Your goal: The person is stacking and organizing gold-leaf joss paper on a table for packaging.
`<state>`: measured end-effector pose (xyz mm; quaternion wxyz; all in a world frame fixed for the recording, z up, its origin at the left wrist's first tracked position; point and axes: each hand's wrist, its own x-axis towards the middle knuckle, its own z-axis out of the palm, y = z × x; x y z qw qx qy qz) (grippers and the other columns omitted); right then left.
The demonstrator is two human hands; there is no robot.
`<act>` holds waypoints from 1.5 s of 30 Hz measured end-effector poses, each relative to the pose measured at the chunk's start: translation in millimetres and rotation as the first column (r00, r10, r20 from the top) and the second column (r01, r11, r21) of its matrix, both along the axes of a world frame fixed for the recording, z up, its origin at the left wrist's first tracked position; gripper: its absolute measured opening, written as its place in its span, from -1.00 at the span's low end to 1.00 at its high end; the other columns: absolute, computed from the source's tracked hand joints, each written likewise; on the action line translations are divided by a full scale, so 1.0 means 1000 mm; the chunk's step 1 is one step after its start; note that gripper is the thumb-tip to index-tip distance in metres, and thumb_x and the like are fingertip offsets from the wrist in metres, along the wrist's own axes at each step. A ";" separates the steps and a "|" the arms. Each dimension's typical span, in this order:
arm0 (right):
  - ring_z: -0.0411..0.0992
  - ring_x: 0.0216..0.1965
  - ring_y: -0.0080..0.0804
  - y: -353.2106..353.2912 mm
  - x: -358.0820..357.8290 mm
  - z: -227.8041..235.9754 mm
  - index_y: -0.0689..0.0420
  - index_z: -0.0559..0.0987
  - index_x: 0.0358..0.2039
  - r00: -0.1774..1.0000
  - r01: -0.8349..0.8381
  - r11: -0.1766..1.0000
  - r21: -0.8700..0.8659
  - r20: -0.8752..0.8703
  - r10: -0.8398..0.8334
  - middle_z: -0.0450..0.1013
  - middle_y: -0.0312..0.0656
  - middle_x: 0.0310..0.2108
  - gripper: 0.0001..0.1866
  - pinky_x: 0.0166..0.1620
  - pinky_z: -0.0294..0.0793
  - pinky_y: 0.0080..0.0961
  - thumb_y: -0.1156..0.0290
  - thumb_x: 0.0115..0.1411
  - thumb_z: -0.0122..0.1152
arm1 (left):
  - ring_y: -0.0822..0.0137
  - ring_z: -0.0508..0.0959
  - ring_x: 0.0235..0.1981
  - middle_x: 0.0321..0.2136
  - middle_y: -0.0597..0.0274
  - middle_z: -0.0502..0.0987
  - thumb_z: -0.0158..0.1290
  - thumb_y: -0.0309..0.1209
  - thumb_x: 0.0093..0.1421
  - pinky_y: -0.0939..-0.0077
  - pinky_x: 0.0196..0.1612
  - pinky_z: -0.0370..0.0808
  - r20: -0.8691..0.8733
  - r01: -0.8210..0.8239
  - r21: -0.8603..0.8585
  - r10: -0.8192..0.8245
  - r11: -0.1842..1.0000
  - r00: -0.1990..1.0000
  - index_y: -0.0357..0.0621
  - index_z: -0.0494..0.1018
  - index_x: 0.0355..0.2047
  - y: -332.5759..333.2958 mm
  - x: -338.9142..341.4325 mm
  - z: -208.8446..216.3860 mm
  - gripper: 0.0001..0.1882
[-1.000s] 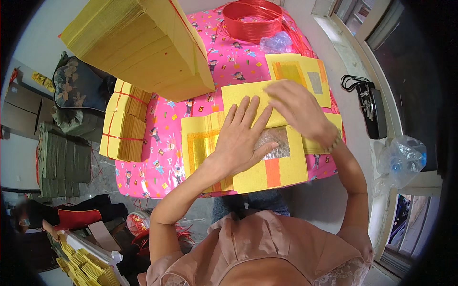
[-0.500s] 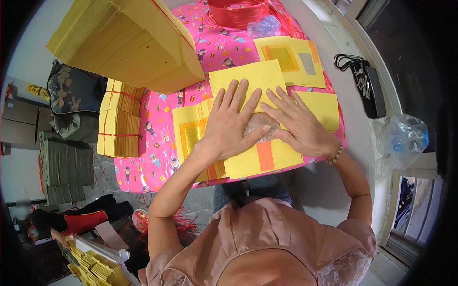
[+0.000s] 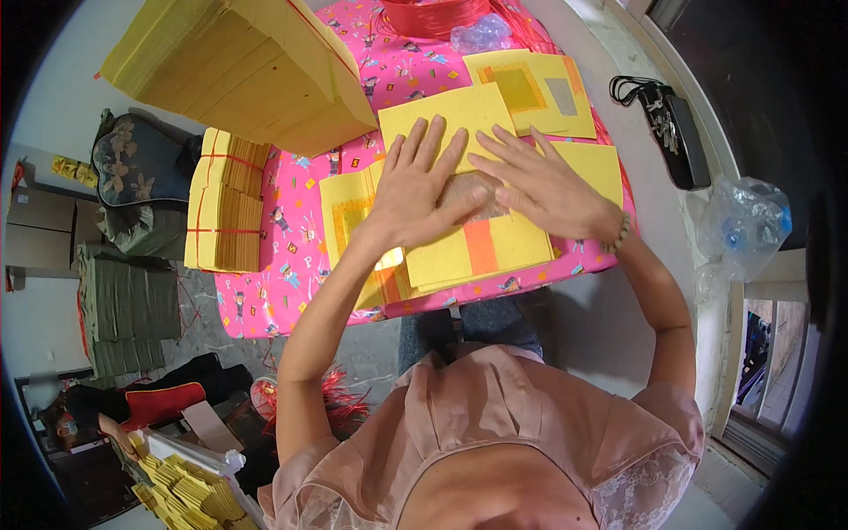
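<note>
My left hand (image 3: 417, 185) lies flat, fingers spread, on a sheet of yellow paper (image 3: 442, 267) with an orange stripe and a silvery patch. My right hand (image 3: 549, 187) rests palm down on the same paper, fingers stretched out. The two thumbs point toward each other over the silvery patch, partly covering it. Beyond the fingertips the paper's plain yellow far part (image 3: 446, 106) shows. More yellow paper with a gold square (image 3: 353, 216) sticks out to the left, and another yellow sheet (image 3: 594, 172) lies partly under my right hand.
A pink patterned tablecloth (image 3: 265, 296) covers the table. At left stand a tall yellow paper stack (image 3: 238, 75) and tied bundles (image 3: 225, 199). Farther back are patterned yellow sheets (image 3: 565, 95) and a red strapping coil (image 3: 433, 19). Keys (image 3: 662, 128) lie right; a person (image 3: 159, 402) works lower left.
The table, paper and hands sit slightly higher in the picture, as the view has shifted. Both hands stay flat on the yellow paper, in nearly the same pose.
</note>
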<state>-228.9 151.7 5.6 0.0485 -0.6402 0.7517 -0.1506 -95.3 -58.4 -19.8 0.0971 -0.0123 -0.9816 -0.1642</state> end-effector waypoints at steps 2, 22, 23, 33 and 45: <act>0.13 0.40 -0.17 -0.004 -0.003 -0.001 0.07 0.43 0.25 1.000 0.019 0.991 -0.135 0.000 -0.019 0.27 -0.03 0.32 -0.52 0.43 -0.06 -0.02 0.16 0.41 -0.03 | -0.15 -0.10 0.47 0.44 -0.18 -0.04 -0.13 0.30 0.24 -0.05 0.46 -0.18 0.031 0.006 0.027 -0.007 1.000 1.000 -0.06 0.08 0.43 -0.005 -0.001 0.003 -0.07; 0.48 0.09 -0.34 0.011 -0.058 -0.016 0.30 0.40 0.19 0.689 0.622 0.673 -0.400 0.688 -0.228 0.48 -0.12 0.08 -0.43 0.07 0.55 -0.39 0.14 0.35 0.20 | 0.14 0.53 0.07 0.06 0.11 0.53 0.01 -0.50 0.16 0.20 0.10 0.45 -0.433 -0.177 -0.521 -0.080 0.835 0.898 -0.14 0.37 0.14 0.038 -0.038 0.039 -0.52; 0.48 0.09 -0.34 0.020 -0.054 -0.008 0.30 0.40 0.19 0.687 0.622 0.674 -0.398 0.690 -0.227 0.48 -0.12 0.08 -0.43 0.07 0.55 -0.39 0.14 0.35 0.20 | 0.14 0.53 0.09 0.10 0.13 0.52 -0.01 -0.51 0.18 0.23 0.12 0.44 -0.434 -0.200 -0.540 -0.067 0.817 0.898 -0.12 0.36 0.17 0.046 -0.038 0.040 -0.50; 0.53 -0.12 -0.50 0.121 -0.077 -0.041 0.22 0.42 0.18 0.171 0.697 0.716 -0.032 0.978 -0.123 0.54 -0.21 -0.07 -0.58 -0.09 0.56 -0.52 0.38 0.35 0.13 | -0.09 0.34 0.24 0.24 -0.11 0.32 0.12 -0.39 0.13 0.05 0.23 0.34 -0.368 0.121 -0.393 -0.276 0.912 0.888 -0.21 0.26 0.28 0.178 -0.016 0.020 -0.32; 0.52 -0.14 -0.47 0.146 -0.084 -0.151 0.31 0.34 0.09 0.231 0.810 0.587 0.007 0.915 -0.331 0.51 -0.11 -0.10 -0.68 -0.17 0.56 -0.52 0.51 0.36 0.03 | -0.26 0.17 0.32 0.31 -0.36 0.11 0.33 -0.36 -0.02 0.01 0.30 0.26 -0.089 0.161 0.040 -0.157 0.986 0.983 -0.50 0.03 0.32 0.232 -0.010 -0.092 0.01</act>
